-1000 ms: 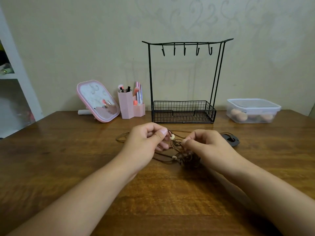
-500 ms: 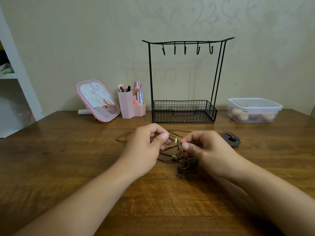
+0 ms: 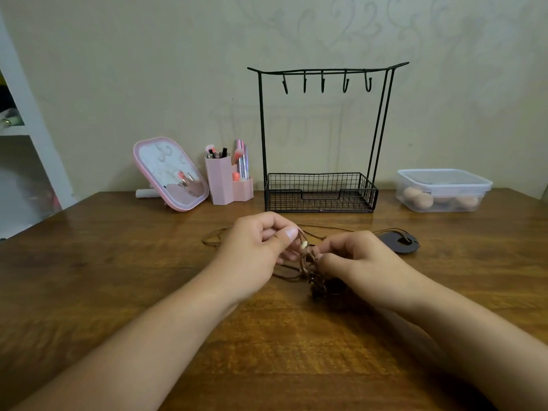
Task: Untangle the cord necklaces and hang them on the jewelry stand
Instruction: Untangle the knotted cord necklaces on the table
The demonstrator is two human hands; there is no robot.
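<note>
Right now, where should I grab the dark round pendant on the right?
Probably pinch the dark round pendant by its outer right rim, coming from the right: it lies flat on the table, with its cord running left toward the tangle, clear of both hands.

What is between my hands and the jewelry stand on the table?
In the head view, thin brown cord runs across bare wooden table between the left hand, right hand and the jewelry stand; nothing else lies there.

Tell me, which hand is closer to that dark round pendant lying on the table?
Right. The right hand works just beside the dark round pendant; the left hand sits farther off, beyond the cord tangle.
</note>
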